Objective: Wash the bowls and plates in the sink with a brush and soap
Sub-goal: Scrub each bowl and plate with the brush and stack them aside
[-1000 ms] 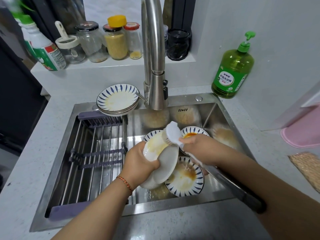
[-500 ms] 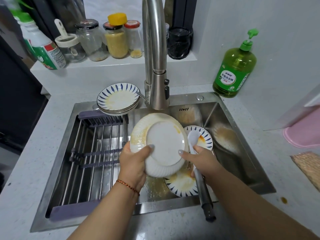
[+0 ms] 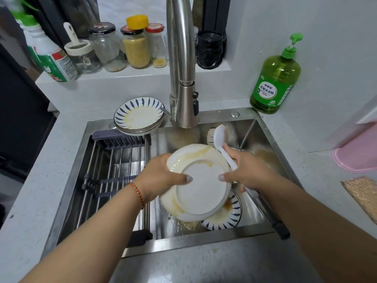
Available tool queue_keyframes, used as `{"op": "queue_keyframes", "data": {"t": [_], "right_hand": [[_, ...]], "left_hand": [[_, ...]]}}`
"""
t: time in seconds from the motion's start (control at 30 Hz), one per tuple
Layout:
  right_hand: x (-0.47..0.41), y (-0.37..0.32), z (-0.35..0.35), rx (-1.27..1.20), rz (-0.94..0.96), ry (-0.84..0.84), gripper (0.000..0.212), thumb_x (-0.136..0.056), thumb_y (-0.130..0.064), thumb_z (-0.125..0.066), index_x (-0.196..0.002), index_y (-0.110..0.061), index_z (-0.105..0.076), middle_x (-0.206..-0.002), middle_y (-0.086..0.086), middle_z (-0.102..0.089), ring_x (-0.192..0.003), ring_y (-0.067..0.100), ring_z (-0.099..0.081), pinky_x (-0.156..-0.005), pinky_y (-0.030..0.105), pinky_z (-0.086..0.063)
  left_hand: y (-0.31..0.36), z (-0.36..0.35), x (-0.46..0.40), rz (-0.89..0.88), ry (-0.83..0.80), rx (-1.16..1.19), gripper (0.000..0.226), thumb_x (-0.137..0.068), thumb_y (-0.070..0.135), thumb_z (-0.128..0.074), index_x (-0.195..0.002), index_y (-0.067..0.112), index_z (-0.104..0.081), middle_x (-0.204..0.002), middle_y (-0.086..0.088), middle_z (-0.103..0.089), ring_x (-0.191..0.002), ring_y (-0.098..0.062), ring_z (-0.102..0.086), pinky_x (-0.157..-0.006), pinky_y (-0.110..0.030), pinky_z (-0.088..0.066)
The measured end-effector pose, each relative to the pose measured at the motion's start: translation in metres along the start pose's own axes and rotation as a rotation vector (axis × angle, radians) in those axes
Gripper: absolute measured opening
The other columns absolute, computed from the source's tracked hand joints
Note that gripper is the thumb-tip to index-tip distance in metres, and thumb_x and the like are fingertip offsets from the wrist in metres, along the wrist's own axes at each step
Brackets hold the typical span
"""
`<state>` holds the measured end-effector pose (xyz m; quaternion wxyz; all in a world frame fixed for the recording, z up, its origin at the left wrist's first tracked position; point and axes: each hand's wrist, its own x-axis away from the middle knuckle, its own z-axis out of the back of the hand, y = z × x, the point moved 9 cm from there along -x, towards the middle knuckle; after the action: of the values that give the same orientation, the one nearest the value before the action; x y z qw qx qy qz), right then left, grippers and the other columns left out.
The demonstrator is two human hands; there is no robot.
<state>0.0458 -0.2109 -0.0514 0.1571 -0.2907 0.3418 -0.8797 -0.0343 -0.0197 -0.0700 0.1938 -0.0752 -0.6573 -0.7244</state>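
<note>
Presently both hands hold white plate above sink; right hand also grips brush. Left hand clasps greasy rim; slippage risk.

Jars and a black pot on the ledge; pink lid at right.

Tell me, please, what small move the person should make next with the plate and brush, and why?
Probably bring the white long-handled brush, gripped in the right hand, down onto the cream ribbed plate that the left hand grips: its upturned underside shows yellow smears, and the bristles are off it.
</note>
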Motion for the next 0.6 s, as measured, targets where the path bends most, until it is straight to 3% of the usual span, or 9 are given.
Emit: {"op": "queue_keyframes", "data": {"t": [0.07,0.17,0.27,0.37,0.5,0.6], "right_hand": [[-0.001,-0.006,0.003,0.046,0.027,0.020,0.100,-0.074,-0.018,-0.080,-0.151,-0.033,-0.018,-0.119,-0.003,-0.057,-0.064,0.024,-0.068,-0.041,0.026,-0.050],[0.000,-0.003,0.011,0.039,0.010,0.077,0.084,-0.081,-0.027,-0.073,-0.149,-0.035,-0.024,-0.118,-0.006,-0.057,-0.040,0.009,-0.056,-0.041,0.024,-0.046],[0.004,0.008,0.007,-0.053,-0.054,0.061,0.052,-0.096,-0.025,-0.051,-0.145,-0.035,-0.035,-0.089,-0.002,-0.070,-0.037,0.011,-0.051,-0.041,0.021,-0.046],[0.008,0.010,-0.010,-0.093,-0.081,0.006,0.050,-0.099,-0.021,-0.044,-0.147,-0.031,-0.032,-0.069,0.008,-0.067,-0.042,0.010,-0.053,-0.045,0.029,-0.049],[0.019,-0.014,-0.027,0.071,-0.029,-0.028,0.056,-0.099,-0.030,-0.041,-0.147,-0.046,-0.019,-0.082,0.001,-0.060,-0.059,0.019,-0.061,-0.056,0.039,-0.058],[0.038,-0.038,-0.052,0.257,0.070,-0.150,0.057,-0.099,-0.033,-0.039,-0.148,-0.046,-0.013,-0.099,0.001,-0.053,-0.066,0.015,-0.053,-0.061,0.029,-0.048]], "left_hand": [[0.011,-0.003,-0.002,-0.024,-0.028,-0.127,0.043,-0.055,0.003,-0.088,-0.092,0.007,-0.068,-0.091,-0.012,-0.074,-0.087,-0.030,-0.071,-0.083,-0.048,-0.057],[0.016,0.001,-0.004,-0.041,0.021,-0.211,0.038,-0.060,0.001,-0.087,-0.091,0.005,-0.067,-0.091,-0.013,-0.074,-0.086,-0.029,-0.071,-0.084,-0.048,-0.057],[0.017,0.009,-0.003,-0.078,0.132,-0.328,0.040,-0.052,0.014,-0.089,-0.085,0.012,-0.067,-0.087,-0.007,-0.072,-0.083,-0.027,-0.069,-0.080,-0.045,-0.057],[0.013,0.008,-0.004,-0.096,0.170,-0.453,0.036,-0.057,0.013,-0.088,-0.086,0.014,-0.066,-0.085,-0.003,-0.070,-0.083,-0.024,-0.067,-0.077,-0.041,-0.057],[0.009,0.001,-0.005,-0.111,0.167,-0.561,0.034,-0.056,0.018,-0.086,-0.082,0.020,-0.063,-0.081,0.001,-0.068,-0.080,-0.022,-0.065,-0.071,-0.034,-0.055],[0.009,-0.001,-0.004,-0.126,0.178,-0.572,0.027,-0.052,0.019,-0.078,-0.072,0.020,-0.061,-0.073,-0.001,-0.067,-0.073,-0.023,-0.065,-0.062,-0.031,-0.052]]}}
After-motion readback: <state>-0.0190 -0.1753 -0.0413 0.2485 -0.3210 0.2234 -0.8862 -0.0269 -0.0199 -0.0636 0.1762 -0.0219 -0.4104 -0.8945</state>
